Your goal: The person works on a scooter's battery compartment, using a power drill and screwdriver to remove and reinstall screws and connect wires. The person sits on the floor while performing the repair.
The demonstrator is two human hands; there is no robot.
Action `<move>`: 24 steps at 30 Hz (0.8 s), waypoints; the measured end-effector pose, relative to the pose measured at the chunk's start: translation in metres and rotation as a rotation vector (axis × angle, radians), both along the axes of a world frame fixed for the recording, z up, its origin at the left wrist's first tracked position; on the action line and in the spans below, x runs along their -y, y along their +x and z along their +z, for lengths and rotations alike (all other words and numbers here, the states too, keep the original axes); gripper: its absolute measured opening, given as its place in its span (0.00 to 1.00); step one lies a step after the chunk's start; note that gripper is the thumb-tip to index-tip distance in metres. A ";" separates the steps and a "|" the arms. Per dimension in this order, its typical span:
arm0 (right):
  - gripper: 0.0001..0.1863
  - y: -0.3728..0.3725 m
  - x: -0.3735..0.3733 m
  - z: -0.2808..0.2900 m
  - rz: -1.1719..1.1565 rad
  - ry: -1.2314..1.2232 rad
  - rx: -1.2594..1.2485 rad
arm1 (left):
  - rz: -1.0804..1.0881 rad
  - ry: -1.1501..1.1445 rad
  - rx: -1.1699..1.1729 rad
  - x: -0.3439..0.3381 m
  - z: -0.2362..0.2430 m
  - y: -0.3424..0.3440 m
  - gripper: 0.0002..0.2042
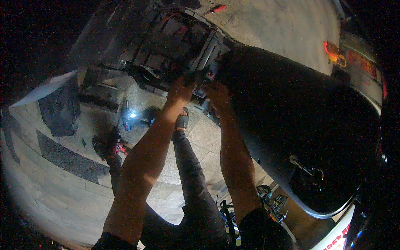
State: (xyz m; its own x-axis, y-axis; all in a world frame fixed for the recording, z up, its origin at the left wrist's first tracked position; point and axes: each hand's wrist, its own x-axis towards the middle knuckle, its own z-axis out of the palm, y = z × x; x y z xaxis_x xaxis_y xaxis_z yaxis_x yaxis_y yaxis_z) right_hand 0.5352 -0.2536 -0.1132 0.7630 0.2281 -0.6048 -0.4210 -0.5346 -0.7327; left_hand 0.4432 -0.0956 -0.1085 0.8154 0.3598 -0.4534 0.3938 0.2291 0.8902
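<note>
Grey tiling: spreads left of the forearms, elbow room on that side.
Black panel: curved edge runs alongside the right forearm, hemming it in.
Red tool, blue tool: stand left, a bright light at the blue one.
Left hand, right hand: at the assembly's near edge; fingers shadowed, grip cannot be told.
Dark framed assembly: straight ahead.
Red-handled screwdriver: beyond, at its far edge.

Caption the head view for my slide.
Left hand and right hand at a dark assembly, small light shining nearby.
</note>
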 end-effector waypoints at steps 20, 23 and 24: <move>0.09 0.132 -0.072 -0.017 0.282 -0.226 0.862 | -0.037 -0.126 -0.044 -0.025 0.007 -0.020 0.17; 0.09 0.137 -0.072 -0.016 0.320 -0.336 0.928 | 0.062 0.185 0.258 -0.001 -0.011 -0.021 0.16; 0.09 0.135 -0.078 -0.013 0.304 -0.337 0.891 | 0.064 0.303 0.332 0.002 -0.019 -0.025 0.16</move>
